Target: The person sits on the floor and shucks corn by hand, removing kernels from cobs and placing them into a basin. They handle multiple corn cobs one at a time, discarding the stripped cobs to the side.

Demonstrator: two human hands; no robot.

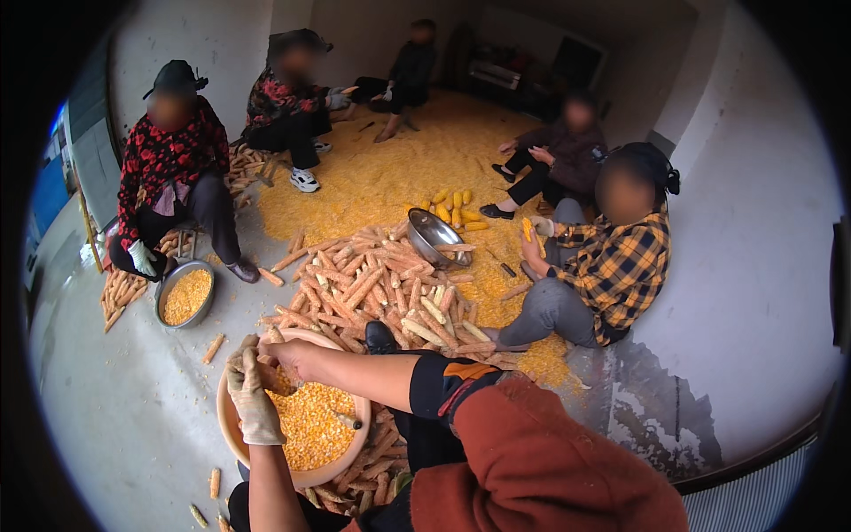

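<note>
Over a pale orange plastic basin (364,439) of loose corn kernels (312,425), my two hands meet at its upper left. My left hand (252,399) wears a beige work glove and is closed around a corn cob (269,376), whose shape is partly hidden by the fingers. My right hand (289,359) is bare and presses on the same cob from the other side; what its fingers grip is partly covered. A short tool with a dark-tipped handle (348,420) lies on the kernels at the basin's right.
Shelled cobs (359,279) are heaped beyond the basin, with a steel bowl (435,236) and yellow corn ears (455,206). Kernels (372,179) cover the floor behind. Several people sit around; one at left has a metal basin of kernels (186,296), another (611,266) sits at right.
</note>
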